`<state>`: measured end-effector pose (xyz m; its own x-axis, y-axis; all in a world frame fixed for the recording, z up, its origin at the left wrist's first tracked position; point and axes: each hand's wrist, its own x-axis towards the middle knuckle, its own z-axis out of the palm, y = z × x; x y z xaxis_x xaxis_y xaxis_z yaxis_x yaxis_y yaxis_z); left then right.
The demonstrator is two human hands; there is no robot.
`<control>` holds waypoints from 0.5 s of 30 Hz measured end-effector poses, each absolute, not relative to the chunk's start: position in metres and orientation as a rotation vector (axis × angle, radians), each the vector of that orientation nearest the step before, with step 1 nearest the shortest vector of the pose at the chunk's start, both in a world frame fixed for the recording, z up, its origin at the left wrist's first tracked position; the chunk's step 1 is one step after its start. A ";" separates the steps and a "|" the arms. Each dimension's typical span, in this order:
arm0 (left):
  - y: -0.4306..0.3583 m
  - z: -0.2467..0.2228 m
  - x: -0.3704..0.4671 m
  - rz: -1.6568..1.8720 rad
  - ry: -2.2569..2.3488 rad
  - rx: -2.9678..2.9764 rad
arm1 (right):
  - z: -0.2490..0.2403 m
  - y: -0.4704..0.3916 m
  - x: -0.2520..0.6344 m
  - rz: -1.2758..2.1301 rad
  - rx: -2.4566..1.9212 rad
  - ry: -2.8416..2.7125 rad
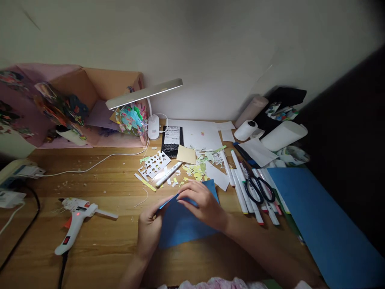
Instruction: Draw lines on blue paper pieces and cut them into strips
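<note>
A sheet of blue paper (186, 224) is held up over the near middle of the wooden desk. My left hand (150, 228) grips its left edge, thumb along the upper corner, with the other fingers partly behind the sheet. Across the top of the paper lies my right hand (203, 202), its fingers bent and pinching the upper left edge close to my left thumb. That edge looks slightly folded or curled. Just beyond my hands are a white marker (169, 174) and scattered yellow-green paper scraps (195, 172).
To the left rests a white glue gun (75, 224) with a red light on. Black-handled scissors (260, 189) lie on several markers (239, 192) at right, beside a larger blue sheet (325, 224). A lit desk lamp (147, 94) stands before a pink box (114, 84) with paper decorations.
</note>
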<state>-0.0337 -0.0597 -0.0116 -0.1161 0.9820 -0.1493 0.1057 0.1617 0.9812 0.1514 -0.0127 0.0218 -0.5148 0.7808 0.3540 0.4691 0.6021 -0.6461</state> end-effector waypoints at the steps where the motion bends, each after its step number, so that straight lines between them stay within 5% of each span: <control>1: -0.061 -0.011 -0.034 1.123 1.451 1.120 | 0.023 -0.011 0.145 0.655 -0.976 -2.193; 15: -0.071 0.002 -0.040 1.169 1.438 1.041 | 0.051 0.010 0.133 0.929 -1.040 -2.292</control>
<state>-0.0399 -0.0710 0.0022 -0.1611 0.9733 -0.1638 0.0384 0.1721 0.9843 0.1333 0.0100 0.0506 -0.6116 0.7814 0.1235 0.4749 0.4875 -0.7327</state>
